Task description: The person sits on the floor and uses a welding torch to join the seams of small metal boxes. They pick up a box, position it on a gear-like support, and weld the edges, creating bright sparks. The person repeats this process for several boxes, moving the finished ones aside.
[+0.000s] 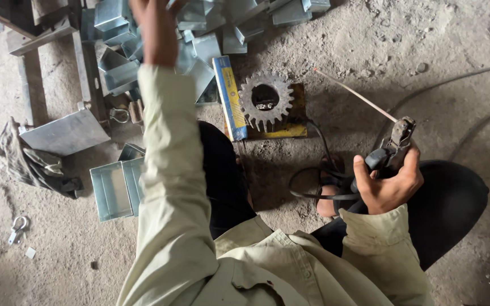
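Observation:
My right hand (389,184) grips a welding electrode holder (395,144) at the right, with a thin rod (354,93) clamped in it and pointing up-left. My left hand (155,28) reaches far forward over a pile of folded sheet-metal boxes (199,34) at the top; its fingers run out of the frame, so what they touch is hidden. A large steel gear (266,100) lies flat on a yellow plate (296,129) between the two hands. Beside the gear lies a long blue and yellow electrode packet (230,96).
Open metal boxes (112,190) and a flat sheet (63,131) lie at the left, beside a crumpled dark rag (32,164). A black cable (313,184) loops near my knee. More cables (460,79) cross the dusty concrete floor at the right. A small shackle (17,226) lies lower left.

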